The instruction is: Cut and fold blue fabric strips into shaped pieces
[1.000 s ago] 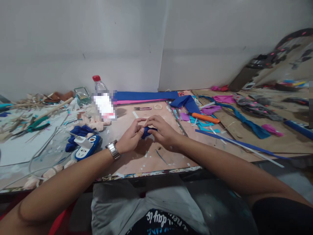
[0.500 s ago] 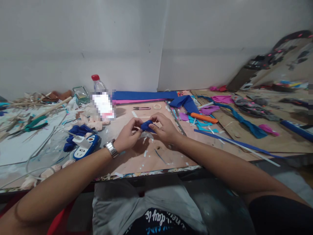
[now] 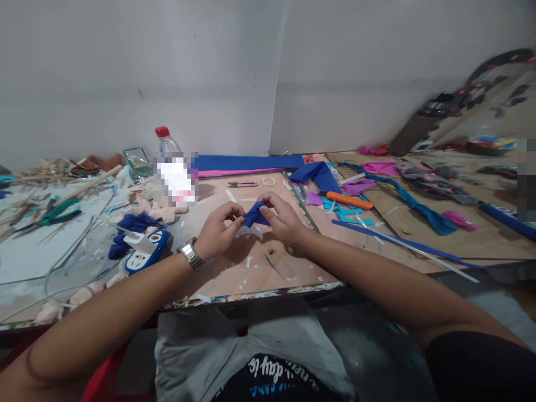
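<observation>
At the far left of the worktop [image 3: 232,273], a tangle of thin sticks [image 3: 46,174] lies too muddled for single pieces to be made out. Green-handled pliers [image 3: 58,211] lie in front of it, on a white sheet [image 3: 25,254] cut off by the picture's left edge. Next, a dark blue bundle [image 3: 138,222] is partly covered by a power strip [image 3: 157,249]; a white plug [image 3: 140,241] hides some of its sockets. Behind stands a red-capped bottle [image 3: 168,146], its lower part lost under a pixelated patch.

The left hand [image 3: 218,226] has thumb and forefinger closed on the left end of a blue cloth piece [image 3: 254,214]; the exact contact is too small to verify. The piece is held above the worktop between both hands, in front of the snips [image 3: 242,184]. The right hand [image 3: 282,220] grips its right end, thumb on the near face; its fingers partly conceal the far side. A pale, translucent item [image 3: 251,232] shows just below the cloth; its nature cannot be determined.

Further right, an orange-handled tool [image 3: 349,200] lies across cloth scraps. At the right edge, a blue object [image 3: 502,219] is partly obscured by pixelation.
</observation>
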Action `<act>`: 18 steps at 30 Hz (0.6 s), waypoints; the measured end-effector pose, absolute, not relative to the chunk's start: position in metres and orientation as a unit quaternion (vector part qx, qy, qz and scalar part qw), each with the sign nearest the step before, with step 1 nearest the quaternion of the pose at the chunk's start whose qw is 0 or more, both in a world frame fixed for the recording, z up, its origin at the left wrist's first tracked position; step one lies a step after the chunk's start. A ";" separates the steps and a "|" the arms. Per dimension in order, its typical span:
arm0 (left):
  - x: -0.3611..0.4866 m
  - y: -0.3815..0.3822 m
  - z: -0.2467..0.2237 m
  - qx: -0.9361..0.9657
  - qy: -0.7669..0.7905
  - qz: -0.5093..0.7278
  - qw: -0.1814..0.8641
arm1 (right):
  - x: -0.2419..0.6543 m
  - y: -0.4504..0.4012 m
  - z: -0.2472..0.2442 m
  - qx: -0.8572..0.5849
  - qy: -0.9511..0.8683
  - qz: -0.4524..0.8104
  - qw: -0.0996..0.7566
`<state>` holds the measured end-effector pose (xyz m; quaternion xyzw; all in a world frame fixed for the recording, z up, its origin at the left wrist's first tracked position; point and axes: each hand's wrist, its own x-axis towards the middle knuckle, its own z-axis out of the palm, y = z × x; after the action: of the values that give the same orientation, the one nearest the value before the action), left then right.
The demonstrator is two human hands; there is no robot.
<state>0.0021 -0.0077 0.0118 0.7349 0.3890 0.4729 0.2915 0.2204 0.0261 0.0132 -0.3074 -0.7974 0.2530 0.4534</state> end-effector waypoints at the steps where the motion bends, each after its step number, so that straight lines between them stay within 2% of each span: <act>1: 0.002 -0.008 0.012 0.735 0.386 0.473 0.293 | 0.220 0.026 0.012 -0.309 -0.793 0.262 0.454; 6: 0.002 -0.007 0.011 0.745 0.369 0.474 0.290 | 0.221 0.030 0.008 -0.322 -0.761 0.313 0.469; 12: 0.000 -0.006 0.011 0.734 0.379 0.490 0.279 | 0.222 0.029 0.010 -0.321 -0.774 0.287 0.464; 18: 0.001 -0.008 0.012 0.736 0.377 0.490 0.274 | 0.222 0.027 0.011 -0.327 -0.763 0.318 0.458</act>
<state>0.0010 -0.0082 0.0122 0.7364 0.3771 0.4901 0.2745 0.2221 0.0274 0.0107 -0.3274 -0.7627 0.3181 0.4581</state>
